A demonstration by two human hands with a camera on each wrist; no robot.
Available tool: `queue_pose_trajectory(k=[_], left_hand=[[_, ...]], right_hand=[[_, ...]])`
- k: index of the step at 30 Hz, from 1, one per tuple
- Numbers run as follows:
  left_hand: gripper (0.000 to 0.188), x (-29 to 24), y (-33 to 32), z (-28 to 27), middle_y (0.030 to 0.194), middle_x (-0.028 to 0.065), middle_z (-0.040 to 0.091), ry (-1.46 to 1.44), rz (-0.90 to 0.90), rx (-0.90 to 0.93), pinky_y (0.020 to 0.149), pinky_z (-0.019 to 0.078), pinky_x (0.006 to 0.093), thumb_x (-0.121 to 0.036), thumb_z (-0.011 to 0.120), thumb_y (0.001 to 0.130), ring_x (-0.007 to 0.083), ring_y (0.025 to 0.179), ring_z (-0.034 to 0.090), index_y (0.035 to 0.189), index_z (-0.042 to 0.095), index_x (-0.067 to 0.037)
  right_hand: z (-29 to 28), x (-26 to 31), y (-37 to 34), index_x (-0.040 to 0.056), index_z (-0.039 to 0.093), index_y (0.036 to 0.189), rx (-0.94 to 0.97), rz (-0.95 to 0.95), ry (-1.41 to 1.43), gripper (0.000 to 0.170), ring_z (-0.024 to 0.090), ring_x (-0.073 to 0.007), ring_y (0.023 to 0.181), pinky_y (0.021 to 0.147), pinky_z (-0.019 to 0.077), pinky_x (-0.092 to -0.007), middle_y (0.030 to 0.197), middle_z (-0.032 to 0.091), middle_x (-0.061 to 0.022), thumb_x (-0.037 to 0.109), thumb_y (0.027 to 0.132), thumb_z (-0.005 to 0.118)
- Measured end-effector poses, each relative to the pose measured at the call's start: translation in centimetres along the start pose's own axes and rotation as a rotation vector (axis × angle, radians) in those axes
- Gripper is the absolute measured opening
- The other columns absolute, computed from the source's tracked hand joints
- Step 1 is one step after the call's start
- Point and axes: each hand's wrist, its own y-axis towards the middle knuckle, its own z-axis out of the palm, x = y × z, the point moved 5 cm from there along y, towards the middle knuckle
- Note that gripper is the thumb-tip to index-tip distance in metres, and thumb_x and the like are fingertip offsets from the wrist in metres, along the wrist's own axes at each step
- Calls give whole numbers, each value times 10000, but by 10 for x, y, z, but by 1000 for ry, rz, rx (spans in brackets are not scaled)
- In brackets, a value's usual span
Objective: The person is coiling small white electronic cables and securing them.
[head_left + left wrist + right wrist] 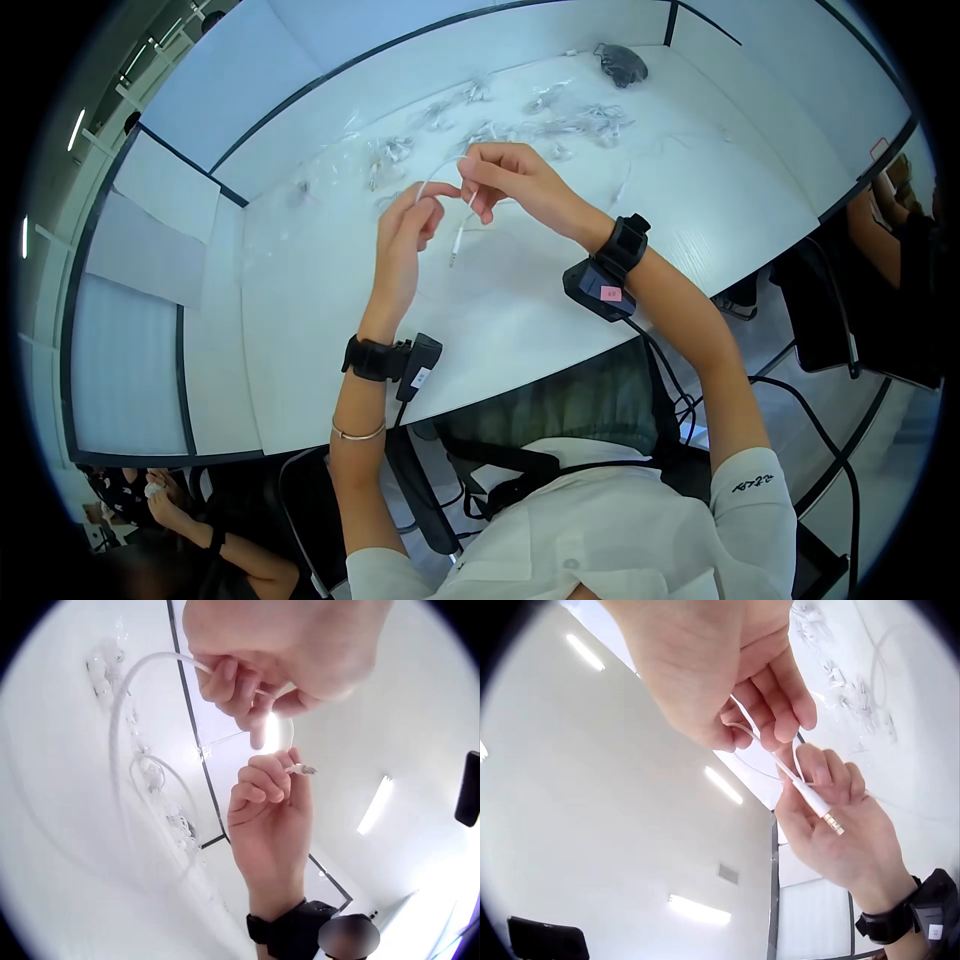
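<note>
A white audio cable (pixel 115 735) runs between both hands and loops down in the left wrist view. My right hand (pixel 520 185) pinches it between thumb and fingers, a short way from its slim white plug (pixel 810 796). The plug's metal tip is ringed and points down, hanging free below the fingers in the head view. My left hand (pixel 402 238) is just to the left, its curled fingers holding another stretch of the same cable, forefinger reaching toward the right fingertips. Both hands are raised over the white table (pixel 330 330).
Several white cable bundles (pixel 600 122), some in clear plastic, lie across the back of the table. A dark grey crumpled pouch (pixel 622 65) sits at the back right. Low partitions (pixel 140 250) enclose the table. Other people sit at both sides, and black cords (pixel 810 410) hang at the right.
</note>
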Motion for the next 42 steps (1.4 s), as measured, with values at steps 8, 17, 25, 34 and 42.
queue_pose_trajectory(k=[8,17,25,34,42], left_hand=[[468,17,-7,19,580,-75,273,-133,-191,252,445,152,212,-413,355,949,34,484,209,736,547,-43],[421,23,-8,24,570,-51,254,-235,-226,276,423,134,219,-366,346,971,41,469,192,632,329,-118],[391,26,-4,20,577,-45,262,-307,-206,173,433,140,218,-360,351,972,48,485,188,662,294,-130],[407,32,-2,17,564,-47,277,-381,-230,151,428,144,212,-408,358,963,45,479,196,662,317,-137],[399,33,-6,26,578,-50,272,-374,-272,271,446,156,205,-422,324,964,45,491,200,690,329,-132]], right_hand=[[-9,-1,-2,60,547,745,-69,-7,-7,290,523,-74,579,568,439,-211,711,556,3,287,920,506],[-17,2,-2,20,585,900,-101,-98,-120,220,519,-70,580,549,420,-202,681,556,-16,233,898,532],[-34,-6,-3,27,566,950,-243,-61,-125,224,500,-70,563,539,403,-201,722,562,-30,241,902,520],[-6,-7,-3,28,626,909,-40,-79,-239,204,564,-134,844,768,432,-281,871,636,-50,218,868,563],[-11,-11,-5,21,618,834,-110,-40,-251,202,532,-70,681,616,418,-210,740,601,-16,220,853,588]])
